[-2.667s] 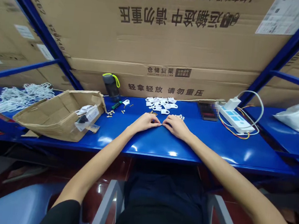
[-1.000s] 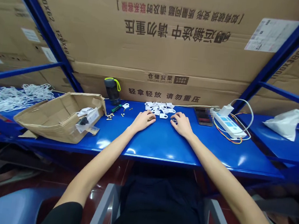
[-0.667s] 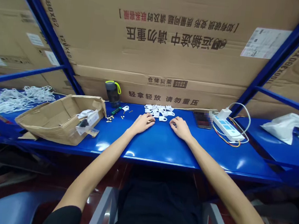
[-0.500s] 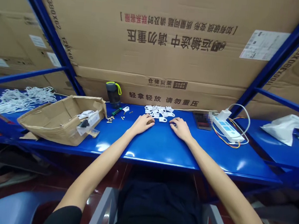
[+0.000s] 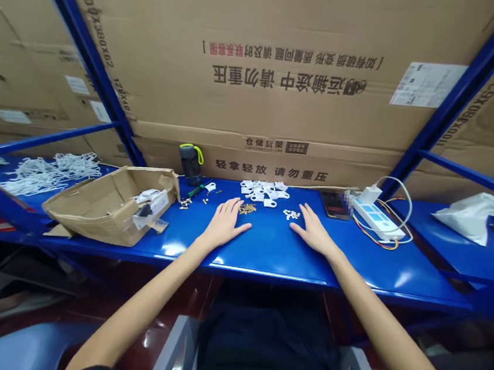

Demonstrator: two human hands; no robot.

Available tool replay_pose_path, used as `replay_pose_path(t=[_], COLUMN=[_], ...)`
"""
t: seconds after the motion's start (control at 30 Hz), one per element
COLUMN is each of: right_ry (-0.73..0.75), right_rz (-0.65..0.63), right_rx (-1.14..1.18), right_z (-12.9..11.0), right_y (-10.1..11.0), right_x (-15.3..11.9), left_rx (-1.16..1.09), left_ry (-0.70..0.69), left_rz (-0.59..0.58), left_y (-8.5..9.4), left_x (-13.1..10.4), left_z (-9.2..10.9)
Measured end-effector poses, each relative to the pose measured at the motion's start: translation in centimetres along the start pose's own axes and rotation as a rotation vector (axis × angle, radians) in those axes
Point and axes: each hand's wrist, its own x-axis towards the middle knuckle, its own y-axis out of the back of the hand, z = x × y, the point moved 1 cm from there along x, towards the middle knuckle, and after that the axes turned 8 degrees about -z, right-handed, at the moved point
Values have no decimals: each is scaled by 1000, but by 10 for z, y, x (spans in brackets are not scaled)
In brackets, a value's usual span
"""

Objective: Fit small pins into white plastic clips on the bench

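Observation:
My left hand [image 5: 225, 224] lies flat on the blue shelf top, its fingers stretched out and thumb spread. Just right of its fingertips is a small pile of brass-coloured screws or pins [image 5: 248, 208]; their exact kind is too small to tell. My right hand [image 5: 313, 230] is also open, thumb apart from the fingers. Beside it, to the left, lies a little heap of small white pieces [image 5: 291, 214]. Behind both piles, several flat white plastic parts with round holes [image 5: 264, 191] are heaped together. Neither hand holds anything.
At the left stands a torn cardboard box [image 5: 94, 210] with bags inside. Near it are a dark bottle [image 5: 190, 166], a green-handled screwdriver [image 5: 195, 191] and loose small pieces [image 5: 185, 203]. To the right lie a phone [image 5: 334, 205] and a white power strip [image 5: 378, 221] with cables.
Both hands have opened and moved apart, a little nearer to me. The brass-coloured pile and the small white pieces, mostly covered by the hands before, now show. The view has tilted slightly.

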Motion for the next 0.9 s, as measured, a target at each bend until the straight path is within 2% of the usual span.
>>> replay_pose_path(t=[0.13,0.23,0.4,0.7,0.9], right_ry=[40,59,90,81,85], right_rz=[17,4,-14,-43,-38], right_rx=[-72,-129,-191,-188,-198], right_z=[-11,-23,-32,-32,-33], right_y=[-7,-6,-3,0,-1], right_x=[-58,-79,-79,-80,-80], left_rx=[-8,-12,-3,25,17], left_ry=[75,128,142,139,106], left_rz=[-4,-46,-21,-39,-45], left_y=[-4,-6,-6,-9,-10], left_x=[-48,-58,-52,-33,-34], left_z=[15,22,28,47,44])
